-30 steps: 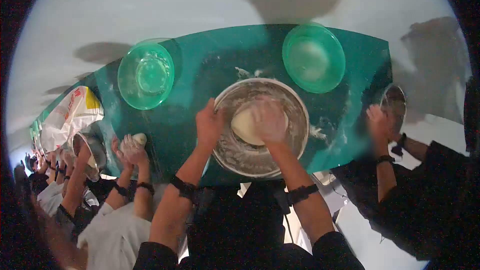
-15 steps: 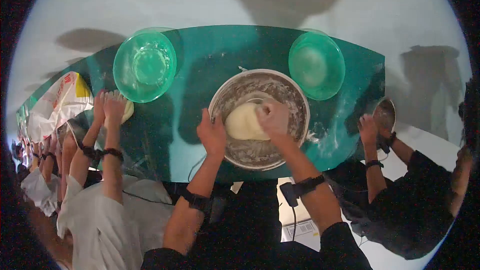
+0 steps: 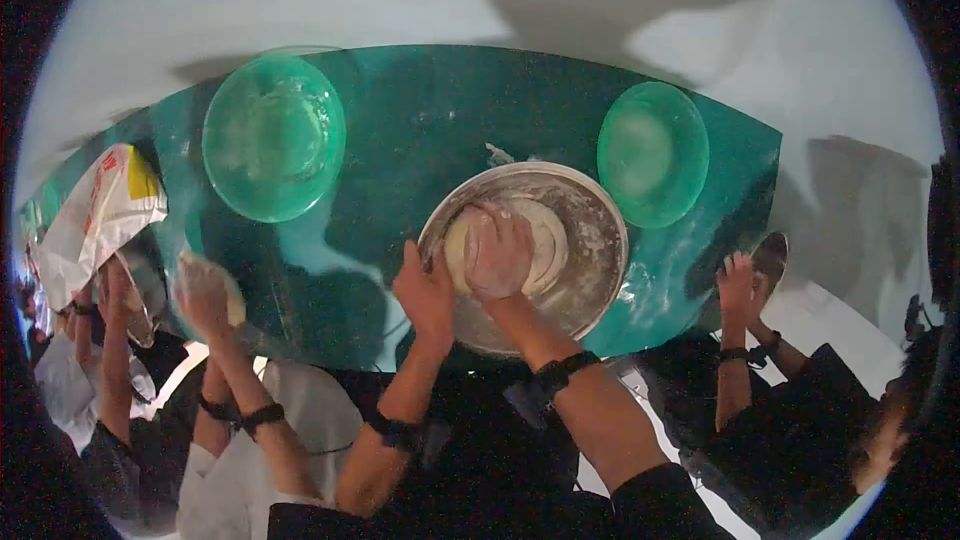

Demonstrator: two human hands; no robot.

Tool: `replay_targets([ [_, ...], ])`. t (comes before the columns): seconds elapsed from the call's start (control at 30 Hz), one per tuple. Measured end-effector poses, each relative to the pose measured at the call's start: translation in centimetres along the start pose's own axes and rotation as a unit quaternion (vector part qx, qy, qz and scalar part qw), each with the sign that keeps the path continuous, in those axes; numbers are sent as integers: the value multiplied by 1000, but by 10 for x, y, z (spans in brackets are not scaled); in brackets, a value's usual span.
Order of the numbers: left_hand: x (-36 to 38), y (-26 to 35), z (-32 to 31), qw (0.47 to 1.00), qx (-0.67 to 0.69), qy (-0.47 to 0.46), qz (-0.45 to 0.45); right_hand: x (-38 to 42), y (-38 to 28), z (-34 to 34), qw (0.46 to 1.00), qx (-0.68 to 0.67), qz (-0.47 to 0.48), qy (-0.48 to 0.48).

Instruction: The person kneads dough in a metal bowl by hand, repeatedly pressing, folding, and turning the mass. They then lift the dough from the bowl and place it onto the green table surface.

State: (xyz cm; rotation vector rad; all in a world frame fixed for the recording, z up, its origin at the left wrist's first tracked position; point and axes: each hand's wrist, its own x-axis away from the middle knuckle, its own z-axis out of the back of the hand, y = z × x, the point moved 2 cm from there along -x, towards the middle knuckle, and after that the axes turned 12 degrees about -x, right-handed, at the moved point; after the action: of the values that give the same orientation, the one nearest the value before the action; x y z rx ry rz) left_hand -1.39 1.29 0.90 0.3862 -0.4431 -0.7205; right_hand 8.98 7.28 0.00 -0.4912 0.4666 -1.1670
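A metal mixing bowl (image 3: 590,215) smeared with flour and dough stands near the table's front edge. My left hand (image 3: 427,295) grips its left rim, thumb apart from the fingers. Inside, my right hand (image 3: 499,252) lies over a pale lump of dough (image 3: 456,248), its fingers stretched across the top and palm pressing down. Much of the dough is hidden under this hand.
Green plastic bowls stand on the green table (image 3: 440,90): a left bowl (image 3: 273,140) and a right bowl (image 3: 652,155). At left, a co-worker's hand (image 3: 205,295) works dough beside a white bag (image 3: 100,215). At right, another person's hand (image 3: 736,285) is at a metal bowl (image 3: 771,258).
My right hand has moved left across the bowl, from a fist at the dough's right side to stretched fingers over it. The view has shifted. My left hand stays at the rim.
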Motion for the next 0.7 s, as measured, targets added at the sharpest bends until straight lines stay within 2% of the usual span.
replay_targets([
  [0.13,4,2,0,999,12,-25,46,-6,25,-8,994,58,78,47],
  [0.2,4,0,-2,999,3,-17,48,-8,42,-17,993,-6,96,61],
  [0.3,5,2,0,996,62,-37,60,-7,50,-14,991,-26,112,72],
  [0.4,3,2,0,995,47,-36,76,-17,56,-14,985,-63,128,100],
  [0.5,6,3,2,999,8,-9,38,-21,58,-13,979,-94,139,112],
  [0.57,5,-1,2,1000,-8,21,-7,-26,53,-10,982,-99,116,108],
  [0.63,10,0,1,997,-5,58,-54,-22,45,-5,990,-100,54,85],
  [0.7,12,0,5,988,8,111,-104,-22,32,7,991,-106,50,67],
])
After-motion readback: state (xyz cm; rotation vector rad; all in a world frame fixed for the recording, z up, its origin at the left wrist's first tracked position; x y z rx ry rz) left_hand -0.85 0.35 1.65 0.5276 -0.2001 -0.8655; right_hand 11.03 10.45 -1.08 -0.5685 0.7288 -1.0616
